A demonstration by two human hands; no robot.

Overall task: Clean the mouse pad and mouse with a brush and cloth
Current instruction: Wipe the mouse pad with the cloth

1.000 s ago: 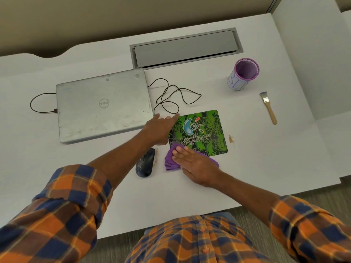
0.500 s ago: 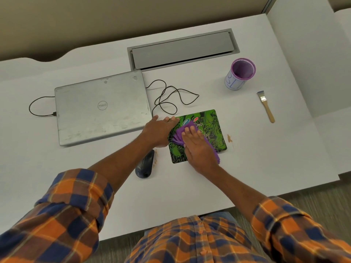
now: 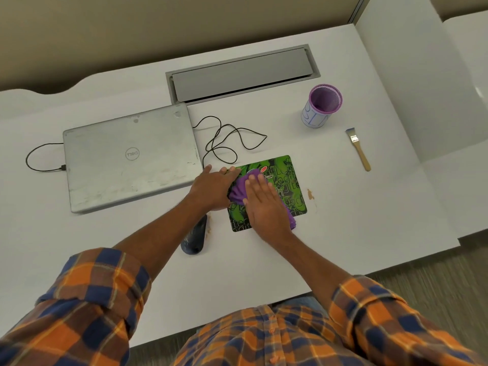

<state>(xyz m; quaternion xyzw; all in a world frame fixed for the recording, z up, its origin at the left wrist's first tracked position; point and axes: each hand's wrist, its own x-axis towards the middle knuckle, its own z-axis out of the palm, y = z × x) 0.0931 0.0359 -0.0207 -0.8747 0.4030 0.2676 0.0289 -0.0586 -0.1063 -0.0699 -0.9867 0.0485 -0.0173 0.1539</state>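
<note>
Right hand (image 3: 266, 204): flat and released, fingers straight, pressing down on the soft purple cloth (image 3: 236, 192); no grip round it.
Left hand (image 3: 214, 187): flat too, fingers straight, resting on the left edge of the pad; nothing held.
Cloth place: bunched up under the right palm, poking out by the thumb side and past the little-finger side.
Thin green and black mouse pad (image 3: 294, 187): under both hands, lying flat on the white worktop (image 3: 343, 233).
Cloth feel: likely light and floppy, easy to scrunch; best pushed with a flat palm, or pinched at a bunched bit to lift.
Pad feel: likely thin, bendy and light; may slide on the smooth top, so best pinned at an edge, or picked up by a corner.
Dark rounded mouse (image 3: 194, 240): beside the left forearm, below the left wrist, not touched; probably hard and smooth, best taken from above by its two sides.
Small brush with a wooden handle (image 3: 359, 151): well off to the right of the right hand, untouched; stiff handle for holding, soft bristles for sweeping.
Brown crumbs (image 3: 310, 194): just past the pad's right edge, right of the right hand.
</note>
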